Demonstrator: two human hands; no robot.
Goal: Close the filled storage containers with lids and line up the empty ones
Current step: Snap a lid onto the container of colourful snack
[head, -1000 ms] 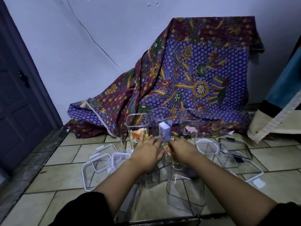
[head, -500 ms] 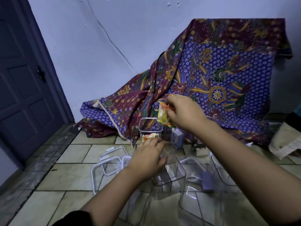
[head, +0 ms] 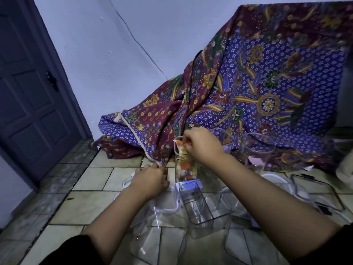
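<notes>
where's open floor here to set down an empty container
Bare tiles lie left of the left hand, between the door and the batik cloth. Around the clear containers and lids it is crowded.

A single wide-angle view comes from a camera worn on the person's head, looking forward and down at a tiled floor (head: 91, 205). It sits close: both forearms enter from the bottom edge and reach away from the lens, the left hand (head: 150, 180) low near the floor, the right hand (head: 202, 144) farther out. The lens faces a pale wall (head: 133, 60) with a patterned cloth (head: 267, 88) draped against it. A dark door (head: 32, 104) fills the left edge, its lines bowed and tilted.
</notes>
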